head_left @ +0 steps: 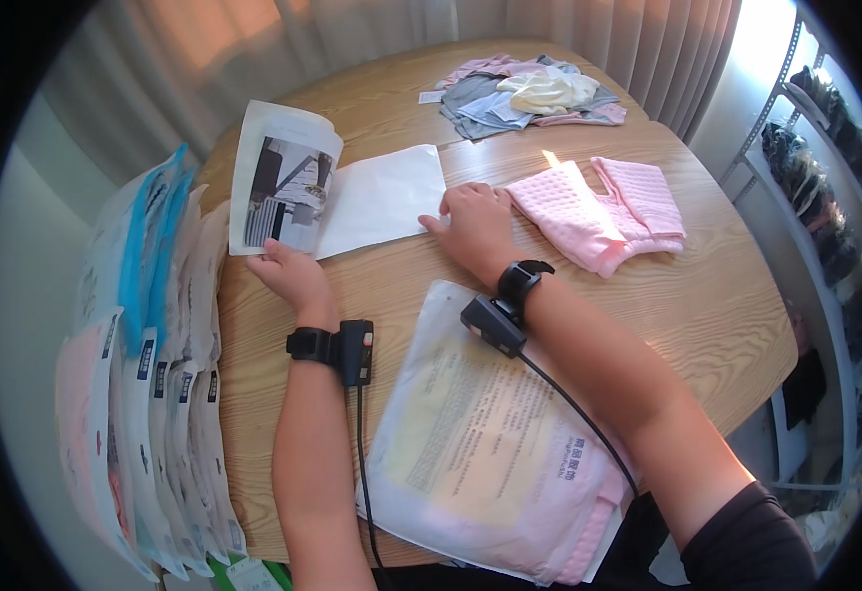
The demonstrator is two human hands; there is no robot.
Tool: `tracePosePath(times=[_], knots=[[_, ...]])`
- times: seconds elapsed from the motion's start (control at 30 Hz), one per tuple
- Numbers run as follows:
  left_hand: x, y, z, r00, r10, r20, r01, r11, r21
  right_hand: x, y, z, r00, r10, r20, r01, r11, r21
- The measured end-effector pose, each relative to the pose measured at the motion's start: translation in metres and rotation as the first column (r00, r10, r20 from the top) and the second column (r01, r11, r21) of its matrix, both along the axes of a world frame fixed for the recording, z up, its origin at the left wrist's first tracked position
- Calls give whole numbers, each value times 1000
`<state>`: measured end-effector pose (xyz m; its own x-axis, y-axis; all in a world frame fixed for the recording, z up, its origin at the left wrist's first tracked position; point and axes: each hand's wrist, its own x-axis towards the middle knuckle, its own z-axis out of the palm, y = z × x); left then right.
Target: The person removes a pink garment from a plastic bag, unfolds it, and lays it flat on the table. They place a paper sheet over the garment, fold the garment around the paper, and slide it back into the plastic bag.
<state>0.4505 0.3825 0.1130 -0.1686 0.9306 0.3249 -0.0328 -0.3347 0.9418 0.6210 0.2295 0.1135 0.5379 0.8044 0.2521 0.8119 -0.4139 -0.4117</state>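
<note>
In the upper left, the left hand pinches a printed sheet by its lower edge. At upper centre, the right hand curls at the white paper; whether it grips, I cannot tell.

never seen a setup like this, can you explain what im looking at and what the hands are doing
There is no robot here: these are a person's own bare hands, seen from one camera worn on the head, looking forward and down. Each wrist has a strapped-on black box with a cable; the picture doesn't show its purpose.

The left hand holds the lower edge of a raised page with a printed photo. The right hand is near the right edge of a white sheet.

Also on the wooden table are pink clothing, a clothes pile and a see-through bag. More packages line the left side.
</note>
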Motion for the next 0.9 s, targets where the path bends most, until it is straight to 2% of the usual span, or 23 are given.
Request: tracePosePath(times=[0.07,0.2,0.27,0.57,0.7,0.77,0.9], knots=[[1,-2,0,1000,5,11,-6,1000,27,-1,2,-11,990,-127,63,115,979,168],[0,3,-4,996,-26,81,23,999,41,5,6,-20,992,-124,32,112,962,249],[0,2,-3,996,-41,74,39,999,32,8,9,-19,990,-59,-129,91,962,257],[-1,4,-6,996,-38,79,36,999,26,14,5,-19,915,80,-395,118,883,453],[0,1,-3,997,-23,74,23,1000,-2,16,6,-22,949,70,-307,110,839,532],[0,2,-4,998,-14,69,15,1000,-14,16,6,-22,887,98,-451,195,806,558],[-1,-4,2,998,2,66,0,999,-38,20,9,-24,861,125,-493,238,757,608]])
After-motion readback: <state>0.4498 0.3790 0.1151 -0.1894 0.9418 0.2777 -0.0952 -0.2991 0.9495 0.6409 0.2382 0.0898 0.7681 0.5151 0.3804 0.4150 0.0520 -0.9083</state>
